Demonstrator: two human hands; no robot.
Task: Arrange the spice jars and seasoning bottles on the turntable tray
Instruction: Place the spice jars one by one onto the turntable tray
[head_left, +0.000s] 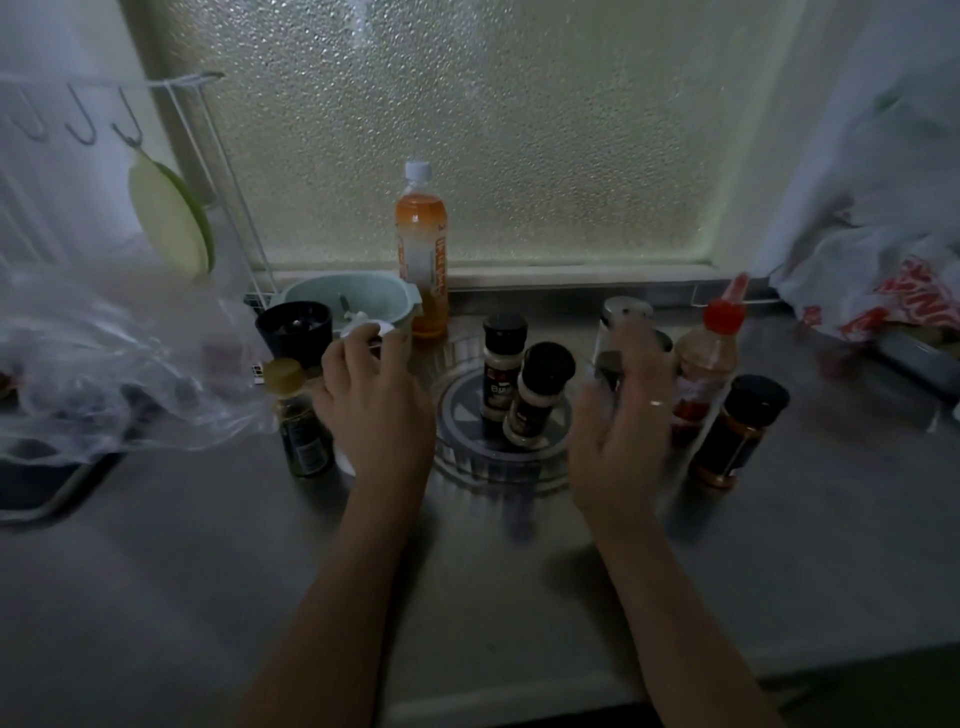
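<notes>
A clear round turntable tray (493, 464) sits on the steel counter in the middle. Two black-capped spice jars stand on it, one at the back (502, 370) and one leaning in front (540, 399). My left hand (375, 402) is left of the tray, closed around a white container whose cap (364, 331) shows above my fingers. At the tray's right edge my right hand (618, 434), blurred, wraps a glass shaker with a metal lid (625, 310). A dark bottle with a gold cap (298, 426) stands left of my left hand.
Right of the tray stand a red-capped sauce bottle (707, 364) and a black-capped jar of red spice (737, 431). An orange drink bottle (422, 249), a pale green bowl (353, 299) and a black cup (293, 327) are behind. Plastic bags lie at left (104, 364) and right (883, 291).
</notes>
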